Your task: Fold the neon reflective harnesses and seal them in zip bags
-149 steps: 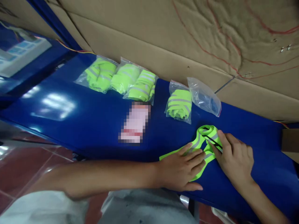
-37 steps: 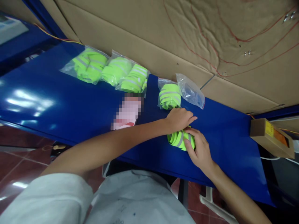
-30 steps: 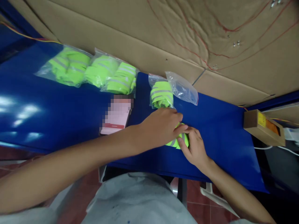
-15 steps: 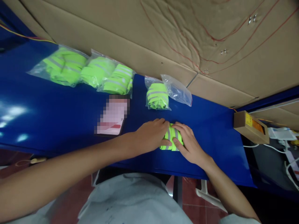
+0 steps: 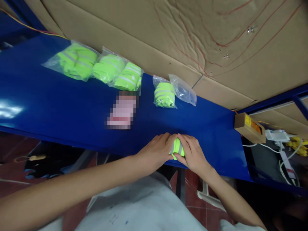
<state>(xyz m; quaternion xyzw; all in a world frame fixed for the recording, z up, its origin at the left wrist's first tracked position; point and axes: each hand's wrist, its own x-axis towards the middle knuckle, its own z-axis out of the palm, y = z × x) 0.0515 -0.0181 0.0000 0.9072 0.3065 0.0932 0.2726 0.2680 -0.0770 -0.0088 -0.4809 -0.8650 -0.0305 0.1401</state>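
Note:
A neon yellow-green reflective band [image 5: 177,148] with grey stripes, rolled into a compact bundle, lies between my hands at the near edge of the blue table. My left hand [image 5: 156,150] is closed around its left side, fingers bent over the top. On the other side, my right hand [image 5: 194,153] grips it with the thumb at the front and fingers over the back. Most of the bundle is hidden under the fingers. Beyond them, a clear zip bag [image 5: 164,94] holds a similar rolled band, and an unfilled clear bag [image 5: 184,89] leans beside it.
Several bagged neon bands, one bag [image 5: 79,62] among them, line the back left of the blue table [image 5: 207,118]. A phone [image 5: 123,110] with a blurred screen lies left of my hands. Cardboard [image 5: 134,38] walls the back. A small box [image 5: 250,128] stands at the right end.
Both hands have drawn the rolled band slightly nearer to me and closed tighter over it, so less of it shows. My view has shifted a little.

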